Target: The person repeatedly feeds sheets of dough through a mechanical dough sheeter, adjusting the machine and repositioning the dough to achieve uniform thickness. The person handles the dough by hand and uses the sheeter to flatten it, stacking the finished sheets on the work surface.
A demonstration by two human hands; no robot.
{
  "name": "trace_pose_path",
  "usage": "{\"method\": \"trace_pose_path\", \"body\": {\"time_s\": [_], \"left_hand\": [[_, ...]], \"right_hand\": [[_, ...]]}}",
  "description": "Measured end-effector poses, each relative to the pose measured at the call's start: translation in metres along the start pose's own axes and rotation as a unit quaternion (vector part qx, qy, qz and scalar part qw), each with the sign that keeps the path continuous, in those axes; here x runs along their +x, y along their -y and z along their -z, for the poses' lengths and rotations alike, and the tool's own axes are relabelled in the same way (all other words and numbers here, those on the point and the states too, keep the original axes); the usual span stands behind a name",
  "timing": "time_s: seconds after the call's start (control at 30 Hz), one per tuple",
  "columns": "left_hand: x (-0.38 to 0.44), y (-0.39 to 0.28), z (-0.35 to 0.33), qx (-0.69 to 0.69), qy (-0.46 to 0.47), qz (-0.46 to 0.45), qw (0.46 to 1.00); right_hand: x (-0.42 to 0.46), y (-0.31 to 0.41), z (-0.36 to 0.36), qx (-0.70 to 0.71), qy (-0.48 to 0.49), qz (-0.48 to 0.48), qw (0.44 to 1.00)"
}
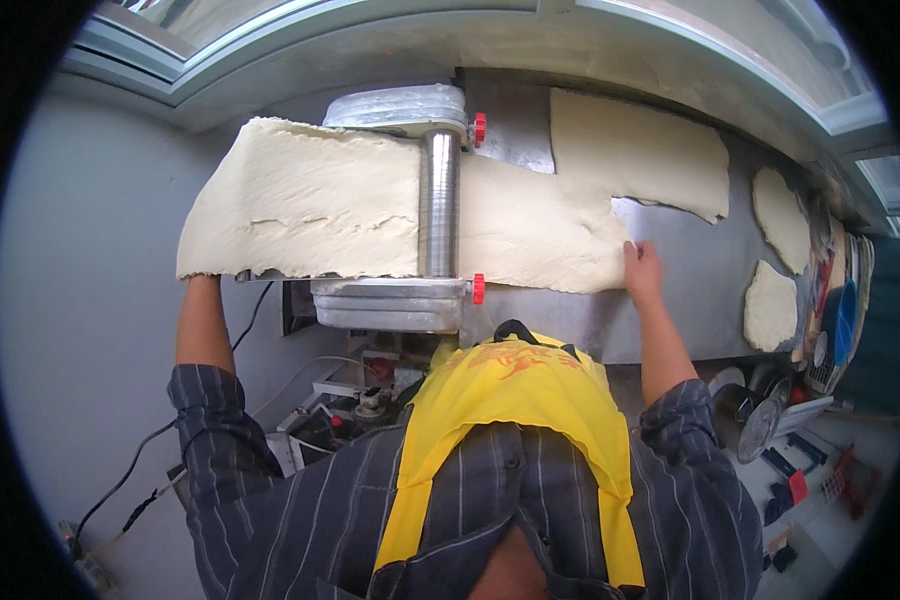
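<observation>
A long sheet of pale dough (322, 199) runs through a dough sheeter, under its steel roller (440, 202). My right hand (643, 271) pinches the near right corner of the sheet on the right side of the roller. On the left, the wider part of the sheet droops over my left wrist (204, 289). My left hand itself is hidden beneath the dough, so its fingers cannot be seen. White flour-dusted housings (390, 306) flank the roller, each with a red knob (478, 289) on its right.
Another dough sheet (641, 154) lies at the back of the steel table (682, 300). Two smaller dough pieces (780, 221) lie farther right. A blue bowl (845, 322) stands at the right edge, with metal pots (757, 427) below. A black cable (253, 319) hangs at left.
</observation>
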State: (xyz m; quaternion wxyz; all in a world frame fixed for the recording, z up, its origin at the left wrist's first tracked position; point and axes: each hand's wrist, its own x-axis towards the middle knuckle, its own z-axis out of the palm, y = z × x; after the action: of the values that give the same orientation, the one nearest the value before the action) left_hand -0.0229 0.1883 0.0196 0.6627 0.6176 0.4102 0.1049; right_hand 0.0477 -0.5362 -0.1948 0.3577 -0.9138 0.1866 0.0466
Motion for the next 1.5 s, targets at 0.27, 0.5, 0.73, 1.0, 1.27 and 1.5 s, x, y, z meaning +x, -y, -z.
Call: {"method": "trace_pose_path", "body": {"time_s": [0.27,0.5,0.73,1.0,1.27,1.5], "left_hand": [[-0.014,-0.044,-0.007,0.048,0.017,0.073,0.996],[-0.001,-0.054,0.031,-0.022,0.192,-0.098,0.976],[-0.051,-0.084,-0.027,0.112,0.145,-0.135,0.974],[-0.057,-0.062,-0.021,0.258,0.028,-0.185,0.948],[-0.062,-0.037,-0.035,0.229,0.018,-0.162,0.960],[-0.064,-0.035,-0.043,0.293,-0.017,-0.276,0.915]], "right_hand": [[0.007,0.018,-0.020,0.123,0.056,-0.057,0.989],[-0.004,0.032,0.047,0.146,0.017,0.084,0.986],[0.011,-0.018,0.012,0.040,0.010,-0.008,0.999],[0.006,0.002,0.063,0.103,-0.022,0.088,0.991],[0.026,-0.056,0.038,0.031,-0.004,-0.002,0.999],[0.036,-0.025,0.026,0.050,0.025,-0.041,0.998]]}}
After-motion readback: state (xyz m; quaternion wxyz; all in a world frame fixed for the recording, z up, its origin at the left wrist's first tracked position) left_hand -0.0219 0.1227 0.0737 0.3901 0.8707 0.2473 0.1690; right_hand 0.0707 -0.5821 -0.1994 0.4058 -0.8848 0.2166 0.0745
